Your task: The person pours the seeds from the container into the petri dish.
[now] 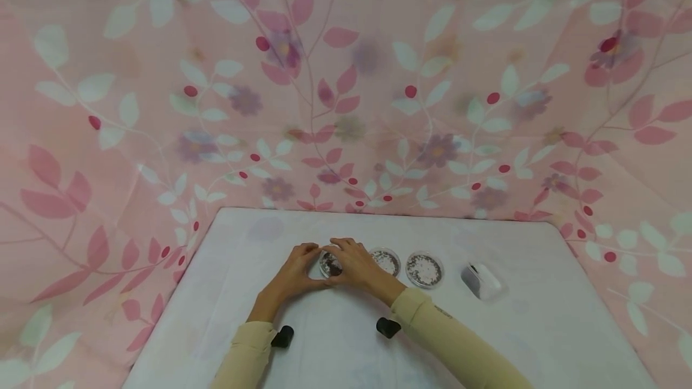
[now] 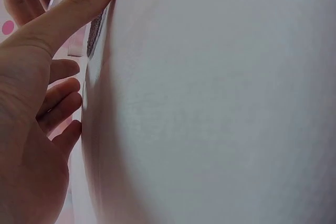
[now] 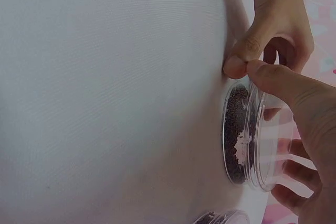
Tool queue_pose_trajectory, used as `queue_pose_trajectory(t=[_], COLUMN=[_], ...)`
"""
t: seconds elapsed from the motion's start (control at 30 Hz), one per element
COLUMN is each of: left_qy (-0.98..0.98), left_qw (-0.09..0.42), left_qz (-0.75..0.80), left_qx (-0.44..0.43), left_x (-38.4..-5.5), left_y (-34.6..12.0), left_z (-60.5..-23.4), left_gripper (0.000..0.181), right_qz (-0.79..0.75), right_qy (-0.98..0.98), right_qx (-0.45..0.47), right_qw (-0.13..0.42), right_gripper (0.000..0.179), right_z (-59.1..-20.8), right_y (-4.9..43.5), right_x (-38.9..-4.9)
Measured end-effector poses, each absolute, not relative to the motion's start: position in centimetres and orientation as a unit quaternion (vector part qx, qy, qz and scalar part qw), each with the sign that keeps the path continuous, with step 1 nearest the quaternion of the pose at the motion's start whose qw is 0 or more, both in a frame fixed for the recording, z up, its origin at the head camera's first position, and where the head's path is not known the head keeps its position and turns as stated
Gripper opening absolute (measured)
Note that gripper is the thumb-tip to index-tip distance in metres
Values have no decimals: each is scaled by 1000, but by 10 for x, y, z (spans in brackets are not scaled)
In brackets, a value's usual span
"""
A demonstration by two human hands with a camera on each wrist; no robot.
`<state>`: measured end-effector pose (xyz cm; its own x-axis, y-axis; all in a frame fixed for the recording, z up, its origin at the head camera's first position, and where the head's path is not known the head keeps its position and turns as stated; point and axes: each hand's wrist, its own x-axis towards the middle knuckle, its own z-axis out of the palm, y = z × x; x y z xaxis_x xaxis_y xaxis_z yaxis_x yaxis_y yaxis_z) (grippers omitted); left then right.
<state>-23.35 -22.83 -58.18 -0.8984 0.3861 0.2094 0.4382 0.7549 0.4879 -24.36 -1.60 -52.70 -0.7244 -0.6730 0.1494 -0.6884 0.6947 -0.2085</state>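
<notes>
My left hand [image 1: 294,270] and right hand [image 1: 354,263] curve round the leftmost clear round dish [image 1: 328,263] from opposite sides. Dark granules lie inside that dish [image 3: 235,135]. A clear lid [image 3: 266,129] is over its base; whether it is seated I cannot tell. Both thumbs meet at the dish's near edge, my right thumb [image 3: 275,80] touching the left thumb [image 3: 239,65]. Behind the clear wall show my right fingers [image 3: 302,174]. Close by my right wrist stands a second dish [image 1: 386,262], partly hidden, with dark granules and white patches.
Further right are a third such dish [image 1: 424,269] and a small clear container [image 1: 483,281] with a greyish side. White cloth covers the table [image 1: 324,353]. A pink floral curtain [image 1: 346,107] rises behind the far edge.
</notes>
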Motion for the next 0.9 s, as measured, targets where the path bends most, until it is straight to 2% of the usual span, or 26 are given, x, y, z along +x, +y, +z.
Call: queue_pose_trajectory(t=[0.2,0.9], left_qy=[-939,-936], left_qw=[34,7], left_qz=[-271,-293], left_qx=[-210,-197], left_x=[-232,-232], left_y=[-227,-228], left_z=[-577,-575], left_gripper=[83,80], right_qz=[124,133], right_qy=[-929,-920], right_qx=[349,364], right_qw=[-6,-59], right_gripper=[76,76], right_z=[-529,-531], right_y=[-18,-19], right_x=[-247,-258])
